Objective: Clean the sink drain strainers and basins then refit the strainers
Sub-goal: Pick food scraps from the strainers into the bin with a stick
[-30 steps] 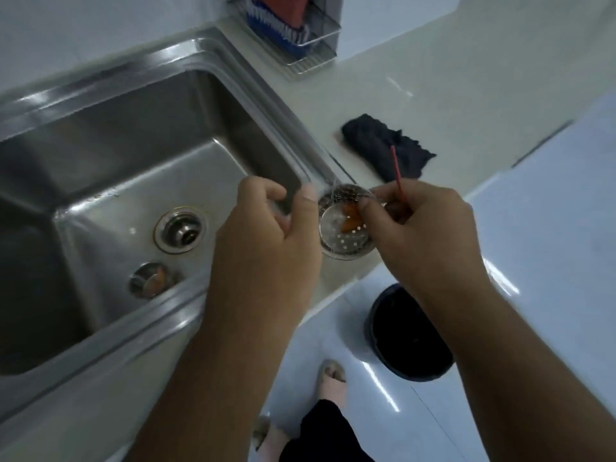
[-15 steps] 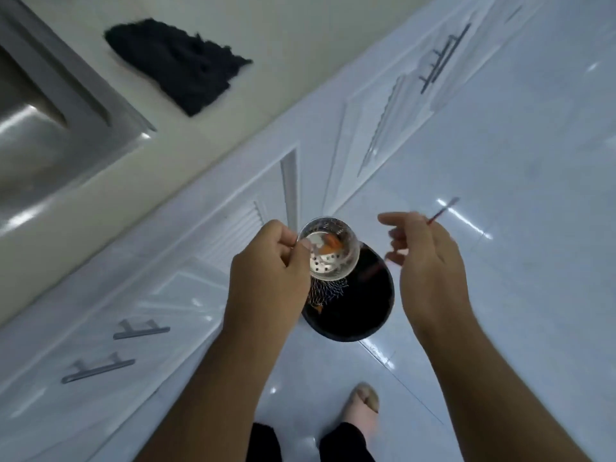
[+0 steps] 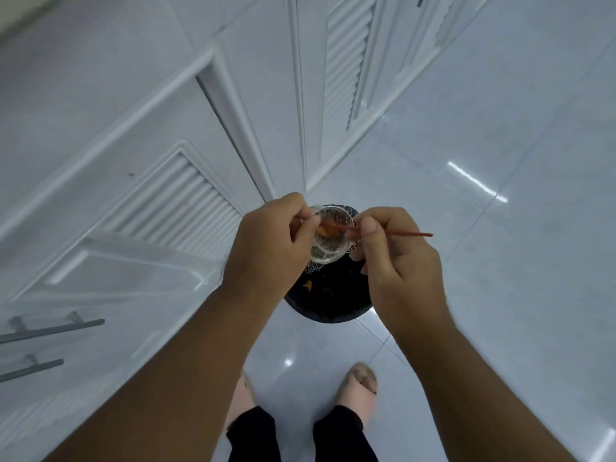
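Observation:
My left hand (image 3: 271, 241) grips a round metal drain strainer (image 3: 330, 248) by its rim, tilted over a black bin (image 3: 330, 303) on the floor. Orange food scraps (image 3: 328, 229) sit inside the strainer. My right hand (image 3: 396, 258) pinches a thin red stick (image 3: 410, 232), its tip poking into the scraps. A bit of netting hangs beneath the strainer. One orange scrap (image 3: 307, 285) lies in the bin. The sink is out of view.
White cabinet doors with louvred panels (image 3: 173, 201) and grey bar handles (image 3: 50, 330) stand to the left. Glossy white floor tiles (image 3: 500, 261) spread to the right. My two feet (image 3: 361, 381) stand just behind the bin.
My view dropped from the sink and counter to the floor. Both hands carried the strainer down over the bin, and the red stick went into the strainer's scraps.

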The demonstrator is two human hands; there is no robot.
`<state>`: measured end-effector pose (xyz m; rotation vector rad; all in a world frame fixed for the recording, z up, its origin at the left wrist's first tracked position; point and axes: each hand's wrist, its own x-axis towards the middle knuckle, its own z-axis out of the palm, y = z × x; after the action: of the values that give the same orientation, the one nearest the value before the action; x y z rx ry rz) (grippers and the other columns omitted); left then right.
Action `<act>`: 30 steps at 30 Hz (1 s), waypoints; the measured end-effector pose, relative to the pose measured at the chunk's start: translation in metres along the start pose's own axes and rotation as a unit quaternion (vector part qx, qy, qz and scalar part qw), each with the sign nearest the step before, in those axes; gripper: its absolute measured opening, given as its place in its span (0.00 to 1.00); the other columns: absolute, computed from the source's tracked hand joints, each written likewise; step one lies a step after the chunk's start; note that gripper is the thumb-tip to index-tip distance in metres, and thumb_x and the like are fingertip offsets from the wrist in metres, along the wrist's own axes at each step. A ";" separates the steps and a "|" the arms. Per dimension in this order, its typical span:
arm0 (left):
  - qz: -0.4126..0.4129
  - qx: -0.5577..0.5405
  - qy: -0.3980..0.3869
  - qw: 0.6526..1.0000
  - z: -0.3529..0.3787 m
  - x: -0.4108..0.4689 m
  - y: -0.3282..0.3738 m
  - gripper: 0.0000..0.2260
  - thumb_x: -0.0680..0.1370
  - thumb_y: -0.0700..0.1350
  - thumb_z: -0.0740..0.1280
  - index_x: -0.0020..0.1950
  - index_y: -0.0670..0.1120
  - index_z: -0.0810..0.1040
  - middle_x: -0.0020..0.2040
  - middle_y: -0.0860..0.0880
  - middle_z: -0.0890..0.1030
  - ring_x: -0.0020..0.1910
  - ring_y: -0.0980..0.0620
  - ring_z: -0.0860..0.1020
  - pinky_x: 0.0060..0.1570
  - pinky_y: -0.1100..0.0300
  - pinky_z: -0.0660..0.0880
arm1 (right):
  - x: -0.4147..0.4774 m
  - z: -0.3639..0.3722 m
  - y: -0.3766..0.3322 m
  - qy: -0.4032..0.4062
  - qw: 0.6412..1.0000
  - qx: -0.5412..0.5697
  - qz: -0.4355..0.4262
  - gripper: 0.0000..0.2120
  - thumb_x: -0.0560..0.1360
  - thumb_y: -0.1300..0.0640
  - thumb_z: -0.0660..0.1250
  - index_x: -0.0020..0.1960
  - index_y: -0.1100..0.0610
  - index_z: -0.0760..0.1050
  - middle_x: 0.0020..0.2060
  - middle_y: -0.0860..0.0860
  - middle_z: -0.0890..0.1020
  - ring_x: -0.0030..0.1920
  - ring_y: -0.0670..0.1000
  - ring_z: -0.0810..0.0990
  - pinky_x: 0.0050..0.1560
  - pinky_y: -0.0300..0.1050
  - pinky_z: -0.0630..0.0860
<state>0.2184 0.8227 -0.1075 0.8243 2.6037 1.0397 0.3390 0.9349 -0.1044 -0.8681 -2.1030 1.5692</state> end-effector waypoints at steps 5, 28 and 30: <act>0.007 -0.012 -0.014 1.000 0.022 0.002 -0.013 0.06 0.77 0.46 0.71 0.41 0.48 0.79 0.33 0.54 0.78 0.33 0.55 0.77 0.34 0.53 0.77 | 0.010 0.008 0.027 -0.008 0.998 -0.061 -0.004 0.07 0.83 0.48 0.60 0.50 0.41 0.76 0.42 0.37 0.84 0.44 0.40 0.83 0.41 0.27 0.73; 0.112 -0.006 0.016 0.994 0.039 0.028 -0.035 0.08 0.77 0.43 0.73 0.40 0.42 0.80 0.36 0.49 0.77 0.34 0.51 0.75 0.36 0.55 0.75 | 0.021 0.006 0.037 0.033 0.996 -0.073 -0.048 0.10 0.84 0.47 0.57 0.45 0.44 0.73 0.37 0.44 0.80 0.37 0.47 0.78 0.34 0.37 0.72; 0.116 -0.009 0.019 0.993 0.040 0.030 -0.037 0.08 0.77 0.43 0.73 0.40 0.42 0.79 0.36 0.49 0.77 0.34 0.52 0.75 0.36 0.58 0.75 | 0.024 0.007 0.035 0.042 0.995 -0.063 -0.061 0.10 0.84 0.48 0.57 0.45 0.43 0.72 0.36 0.42 0.79 0.37 0.47 0.78 0.35 0.34 0.71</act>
<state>0.1943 0.8408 -0.1619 1.1357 2.5714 1.1453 0.3253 0.9528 -0.1418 -0.8151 -2.1709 1.3285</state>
